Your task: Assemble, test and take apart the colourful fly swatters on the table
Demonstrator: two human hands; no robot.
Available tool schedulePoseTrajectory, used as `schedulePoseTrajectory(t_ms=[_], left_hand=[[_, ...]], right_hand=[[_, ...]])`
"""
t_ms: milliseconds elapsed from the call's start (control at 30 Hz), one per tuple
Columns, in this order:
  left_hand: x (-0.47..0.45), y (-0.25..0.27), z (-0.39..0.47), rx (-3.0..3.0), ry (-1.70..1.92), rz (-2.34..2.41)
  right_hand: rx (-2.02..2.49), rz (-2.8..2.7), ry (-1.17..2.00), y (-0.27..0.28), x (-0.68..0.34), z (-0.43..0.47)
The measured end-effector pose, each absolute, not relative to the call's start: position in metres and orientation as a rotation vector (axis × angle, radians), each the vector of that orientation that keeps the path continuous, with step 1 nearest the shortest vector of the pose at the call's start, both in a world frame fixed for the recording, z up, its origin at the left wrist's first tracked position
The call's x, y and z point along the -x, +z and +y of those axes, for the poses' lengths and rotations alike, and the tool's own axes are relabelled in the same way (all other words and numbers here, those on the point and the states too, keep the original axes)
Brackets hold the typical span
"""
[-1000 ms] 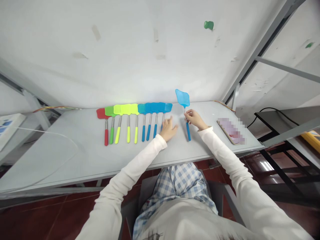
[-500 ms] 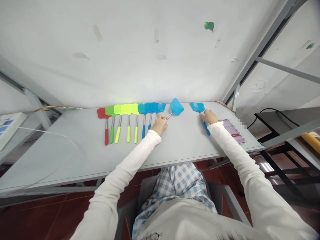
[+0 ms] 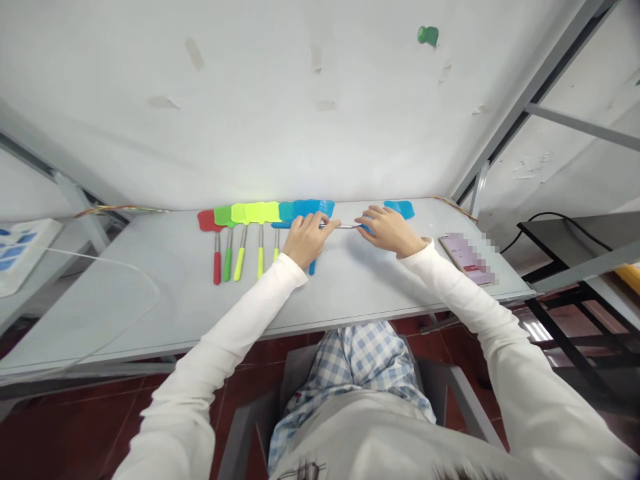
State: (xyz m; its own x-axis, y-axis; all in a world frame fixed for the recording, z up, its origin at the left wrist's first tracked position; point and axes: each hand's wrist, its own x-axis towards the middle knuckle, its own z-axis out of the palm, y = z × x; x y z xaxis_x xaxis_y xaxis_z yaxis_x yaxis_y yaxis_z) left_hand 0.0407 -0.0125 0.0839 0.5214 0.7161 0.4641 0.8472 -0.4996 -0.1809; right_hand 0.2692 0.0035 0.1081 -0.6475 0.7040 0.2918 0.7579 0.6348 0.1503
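Note:
A blue fly swatter (image 3: 345,227) with a metal shaft is held sideways above the grey table. My left hand (image 3: 306,240) is closed around it near the handle end, whose blue grip sticks out to the left. Fingers of my right hand (image 3: 387,230) are closed on its blue head, which they mostly cover. Behind and left of my left hand lies a row of fly swatters with overlapping heads: red (image 3: 207,220), green (image 3: 223,216), yellow (image 3: 257,212) and blue (image 3: 295,209). Another blue swatter head (image 3: 401,209) shows beyond my right hand; its lower part is hidden.
A phone (image 3: 465,257) lies on the right of the grey table (image 3: 175,293). A white cable (image 3: 125,267) crosses the left side. The white wall (image 3: 250,120) rises behind the table, and metal frame posts (image 3: 500,147) stand at both sides.
My right hand has left the swatter at the right and moved left onto the head of the one in my left hand. That swatter has turned from slanted to sideways.

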Motion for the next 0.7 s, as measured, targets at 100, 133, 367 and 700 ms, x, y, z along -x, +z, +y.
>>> schedulePoseTrajectory(t_ms=[100, 133, 367, 700], left_hand=[[-0.043, 0.083, -0.018, 2.351, -0.473, -1.328], [-0.044, 0.083, -0.019, 2.351, -0.477, -1.348], [-0.061, 0.085, -0.021, 2.441, -0.410, -1.453], [-0.054, 0.102, -0.018, 2.726, -0.195, -1.657]], right_hand=[[0.975, -2.784, -0.186, 0.112, -0.270, 0.012], [0.931, -2.817, -0.131, 0.113, -0.270, 0.014], [1.086, -2.773, -0.388, 0.118, -0.256, 0.009], [0.947, -2.668, -0.804, 0.077, -0.294, 0.029]])
